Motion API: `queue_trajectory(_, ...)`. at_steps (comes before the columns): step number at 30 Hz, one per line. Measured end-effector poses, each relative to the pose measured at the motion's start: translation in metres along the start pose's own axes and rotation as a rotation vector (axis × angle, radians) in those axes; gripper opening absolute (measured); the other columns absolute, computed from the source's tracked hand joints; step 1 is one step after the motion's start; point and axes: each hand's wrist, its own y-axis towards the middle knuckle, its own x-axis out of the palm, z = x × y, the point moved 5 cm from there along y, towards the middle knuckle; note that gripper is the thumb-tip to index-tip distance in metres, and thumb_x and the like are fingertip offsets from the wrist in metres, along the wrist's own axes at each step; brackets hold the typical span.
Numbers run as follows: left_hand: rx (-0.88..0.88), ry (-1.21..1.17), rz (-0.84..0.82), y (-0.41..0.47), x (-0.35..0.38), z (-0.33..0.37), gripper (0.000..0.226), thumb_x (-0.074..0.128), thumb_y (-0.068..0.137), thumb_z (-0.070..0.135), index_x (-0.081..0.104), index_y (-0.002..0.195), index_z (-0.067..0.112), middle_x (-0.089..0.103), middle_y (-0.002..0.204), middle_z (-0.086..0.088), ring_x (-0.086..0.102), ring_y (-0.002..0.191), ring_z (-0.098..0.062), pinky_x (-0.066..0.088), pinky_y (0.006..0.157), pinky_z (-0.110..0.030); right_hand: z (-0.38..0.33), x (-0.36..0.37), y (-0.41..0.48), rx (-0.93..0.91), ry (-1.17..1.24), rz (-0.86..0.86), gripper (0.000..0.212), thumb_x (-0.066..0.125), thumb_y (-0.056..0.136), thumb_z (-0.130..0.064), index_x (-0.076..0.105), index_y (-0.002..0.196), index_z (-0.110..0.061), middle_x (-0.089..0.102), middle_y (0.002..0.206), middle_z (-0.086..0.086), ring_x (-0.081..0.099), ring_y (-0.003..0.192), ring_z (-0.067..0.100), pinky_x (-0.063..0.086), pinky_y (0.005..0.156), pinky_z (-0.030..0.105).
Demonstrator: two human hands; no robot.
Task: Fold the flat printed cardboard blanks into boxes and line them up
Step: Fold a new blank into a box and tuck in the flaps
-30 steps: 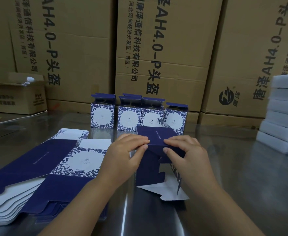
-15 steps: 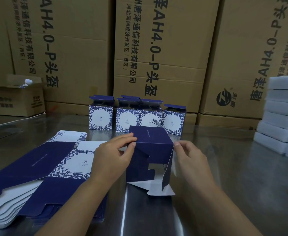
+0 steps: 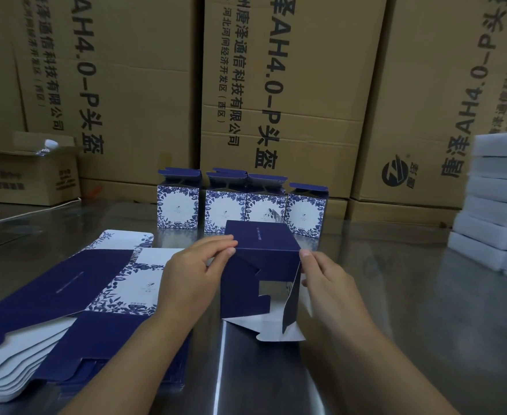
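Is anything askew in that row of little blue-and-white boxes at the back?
Slightly: the leftmost blue-and-white floral cardboard box stands apart from the rest, and the rightmost box sits further forward, so the row is uneven.

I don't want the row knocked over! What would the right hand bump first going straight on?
Likely the half-folded blue box: the right hand touches its corner. The row of boxes stands farther back.
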Motion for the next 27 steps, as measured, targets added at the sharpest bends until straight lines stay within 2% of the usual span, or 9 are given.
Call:
queue_trajectory(5,-0.086,-0.084,0.034,0.001,-0.002,-0.005,0.019,0.065,0.086,0.013,0.073,0.097,0.026,0.062,0.097,0.028,0.053,0.095,0.021,0.041,0.083,-0.002,-0.002,0.001,0.0,-0.01,-0.001,0.017,0.057,0.026,0.091,-0.057,0.062,0.093,-0.013,0.066,0.086,-0.001,0.061,0.08,0.015,0.048,0.078,0.035)
queue_trajectory(9,-0.148,-0.133,0.075,0.002,-0.005,-0.008,0.02,0.065,0.087,0.014,0.071,0.097,0.029,0.061,0.093,0.03,0.054,0.093,0.02,0.039,0.081,0.001,-0.005,-0.001,-0.001,-0.02,0.027,0.03,0.058,0.024,0.091,-0.056,0.063,0.092,-0.013,0.066,0.081,-0.004,0.06,0.076,0.01,0.048,0.077,0.032)
queue_trajectory(12,-0.152,-0.142,0.093,0.002,-0.007,-0.006,0.021,0.064,0.087,0.015,0.069,0.097,0.033,0.06,0.092,0.032,0.054,0.092,0.02,0.039,0.077,0.002,-0.007,0.0,-0.002,-0.017,0.048,0.002,0.062,0.023,0.089,-0.062,0.064,0.093,-0.015,0.066,0.085,-0.004,0.061,0.081,0.011,0.049,0.079,0.036)
queue_trajectory(14,-0.127,-0.133,0.091,0.002,-0.007,-0.003,0.021,0.065,0.087,0.015,0.069,0.097,0.033,0.06,0.092,0.031,0.055,0.092,0.02,0.041,0.079,0.0,-0.009,0.002,-0.004,-0.024,0.059,-0.022,0.07,0.021,0.079,-0.074,0.063,0.095,-0.021,0.067,0.092,-0.005,0.061,0.087,0.01,0.048,0.081,0.036)
queue_trajectory(16,-0.086,-0.12,0.082,0.001,-0.005,0.001,0.019,0.065,0.086,0.014,0.071,0.099,0.027,0.062,0.094,0.029,0.055,0.093,0.019,0.044,0.08,-0.004,-0.01,0.001,-0.005,-0.016,0.108,-0.011,0.072,0.021,0.069,-0.082,0.063,0.098,-0.031,0.067,0.096,-0.012,0.06,0.091,0.001,0.048,0.081,0.03)
queue_trajectory(19,-0.047,-0.095,0.056,0.0,-0.003,0.005,0.018,0.065,0.086,0.015,0.073,0.1,0.022,0.063,0.096,0.026,0.056,0.096,0.017,0.048,0.082,-0.012,-0.011,-0.003,-0.005,-0.013,0.175,0.024,0.068,0.028,0.065,-0.084,0.06,0.106,-0.04,0.063,0.104,-0.022,0.056,0.097,-0.009,0.045,0.079,0.022)
queue_trajectory(21,-0.023,-0.078,0.035,-0.002,-0.001,0.007,0.017,0.065,0.086,0.015,0.074,0.1,0.021,0.065,0.098,0.023,0.057,0.098,0.012,0.049,0.083,-0.017,-0.013,-0.005,-0.004,-0.04,0.153,0.042,0.049,0.045,0.075,-0.073,0.057,0.113,-0.043,0.056,0.113,-0.025,0.052,0.106,-0.007,0.047,0.086,0.027)
queue_trajectory(23,0.018,-0.057,0.018,-0.003,0.001,0.012,0.017,0.066,0.086,0.014,0.075,0.099,0.02,0.066,0.101,0.02,0.057,0.1,0.009,0.049,0.085,-0.019,-0.016,-0.006,-0.005,-0.083,0.137,0.042,0.037,0.061,0.079,-0.052,0.055,0.115,-0.045,0.048,0.116,-0.029,0.046,0.111,-0.006,0.049,0.09,0.033)
queue_trajectory(27,0.13,0.017,0.018,-0.007,0.002,0.021,0.016,0.068,0.084,0.011,0.075,0.097,0.016,0.068,0.103,0.012,0.059,0.1,0.003,0.049,0.085,-0.022,-0.019,-0.004,-0.004,-0.109,0.165,0.02,0.034,0.072,0.077,-0.02,0.062,0.097,-0.046,0.047,0.114,-0.028,0.048,0.111,0.0,0.049,0.094,0.038)
